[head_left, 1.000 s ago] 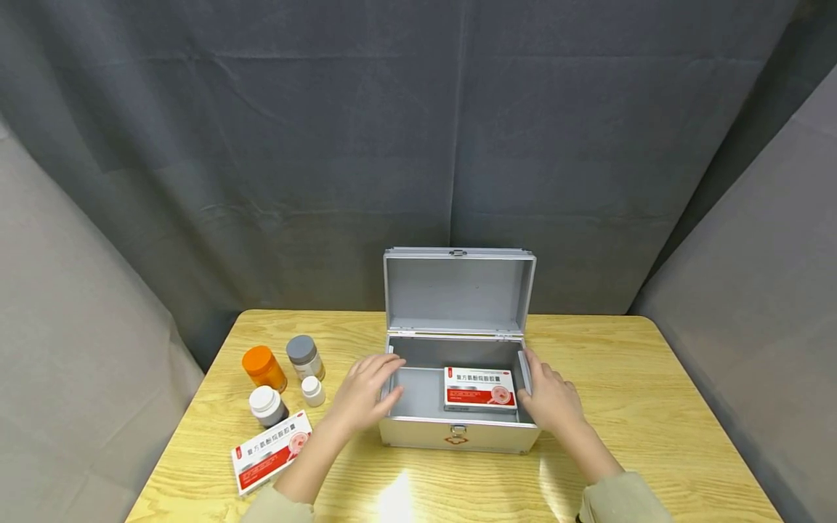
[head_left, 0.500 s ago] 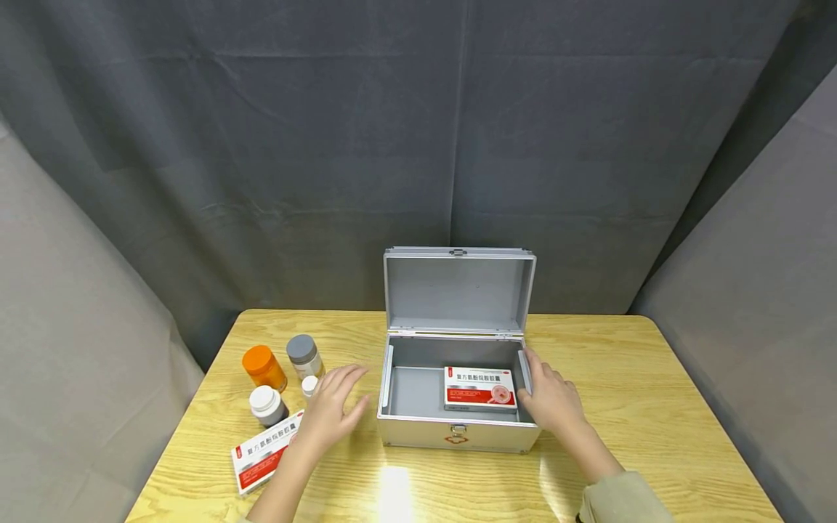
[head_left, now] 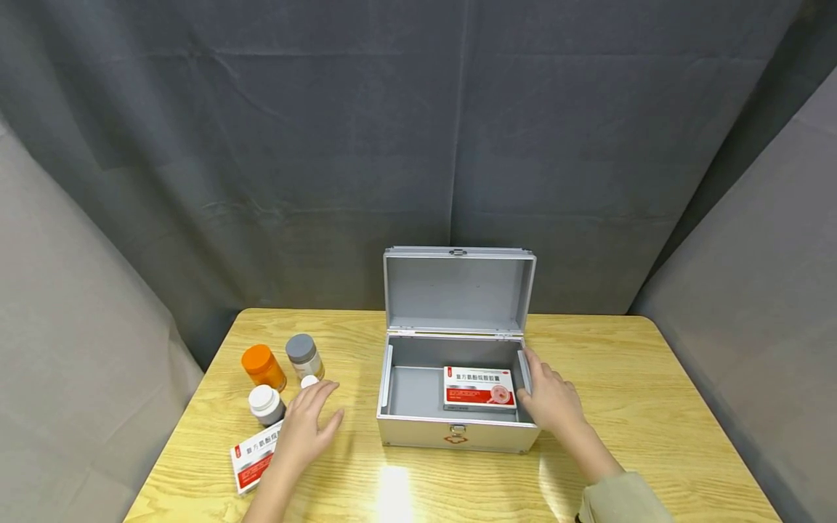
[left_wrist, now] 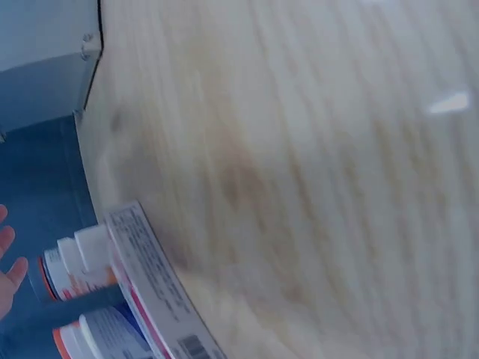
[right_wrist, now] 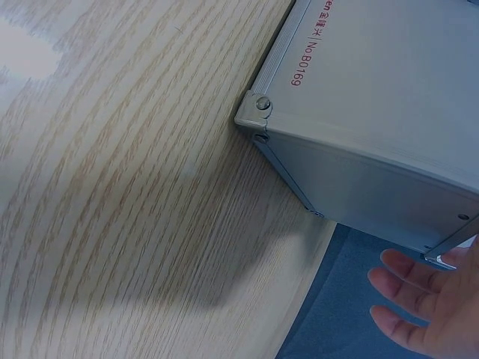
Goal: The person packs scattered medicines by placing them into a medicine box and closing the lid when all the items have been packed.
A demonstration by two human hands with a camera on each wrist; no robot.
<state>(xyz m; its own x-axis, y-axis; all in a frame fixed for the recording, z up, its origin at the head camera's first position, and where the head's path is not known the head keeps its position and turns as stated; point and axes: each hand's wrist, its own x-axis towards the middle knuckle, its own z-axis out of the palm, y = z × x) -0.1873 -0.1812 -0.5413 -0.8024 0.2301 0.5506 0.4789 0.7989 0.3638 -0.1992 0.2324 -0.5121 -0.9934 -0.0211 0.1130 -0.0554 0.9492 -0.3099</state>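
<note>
My left hand (head_left: 304, 428), its fingers extended and holding nothing, hovers over a white-and-red medicine box (head_left: 251, 459). It hides the box's right end and part of a small white-capped bottle (head_left: 309, 380). Only a few left fingertips (left_wrist: 6, 254) enter the left wrist view, near the bottles. At the right rim of an open silver first-aid case (head_left: 418, 434), my right hand (head_left: 554, 398) holds the side wall, thumb at the rim. Other right fingers (right_wrist: 404, 288) spread outside the wall in the right wrist view. A second medicine box (head_left: 479, 387) lies inside the case.
Left of the case stand an orange bottle (head_left: 264, 367), a grey-capped bottle (head_left: 304, 354) and a white-capped dark bottle (head_left: 266, 404). The case lid (head_left: 460, 294) stands upright at the back. Grey cloth (head_left: 418, 145) hangs behind the wooden table (head_left: 628, 407).
From the case's left rim, my left hand has moved left and toward me, over the loose medicine box and small bottle. My right hand has stayed at the case.
</note>
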